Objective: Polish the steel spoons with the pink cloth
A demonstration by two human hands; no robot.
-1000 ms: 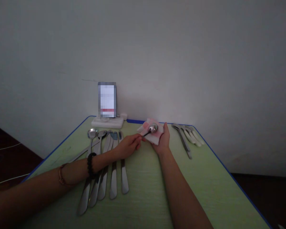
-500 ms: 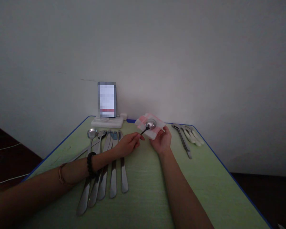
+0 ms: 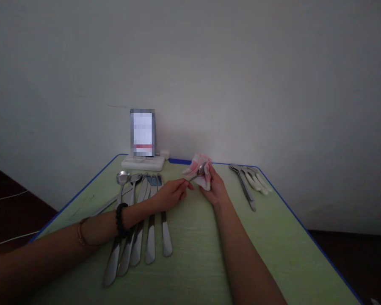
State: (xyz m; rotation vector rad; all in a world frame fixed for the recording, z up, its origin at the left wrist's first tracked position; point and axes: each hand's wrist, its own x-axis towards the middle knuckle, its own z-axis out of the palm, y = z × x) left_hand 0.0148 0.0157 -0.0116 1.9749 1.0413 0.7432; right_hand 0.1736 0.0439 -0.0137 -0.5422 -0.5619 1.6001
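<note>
My left hand (image 3: 173,194) is closed around the handle of a metal spoon (image 3: 200,170), above the far middle of the table. The spoon's bowl lies against a pink and white cloth (image 3: 197,162). That cloth is bunched up in my right hand (image 3: 215,186), whose fingers curl it around the far side of the bowl. Under and beside my left forearm lie a small ladle (image 3: 123,178), another spoon (image 3: 135,178) and several long metal utensils (image 3: 150,245), partly hidden by the arm.
A phone (image 3: 142,133) with a blurred screen stands on a white base (image 3: 142,163) at the back left. Metal spoons (image 3: 246,190) and several white-handled pieces of cutlery (image 3: 257,182) lie at the back right. The green table (image 3: 190,262) has a blue edge and meets the wall.
My right hand has closed the cloth, which lay flat and spread, around the spoon's bowl. The spoon has turned, its bowl now seen more from the side. My left hand has hardly moved.
</note>
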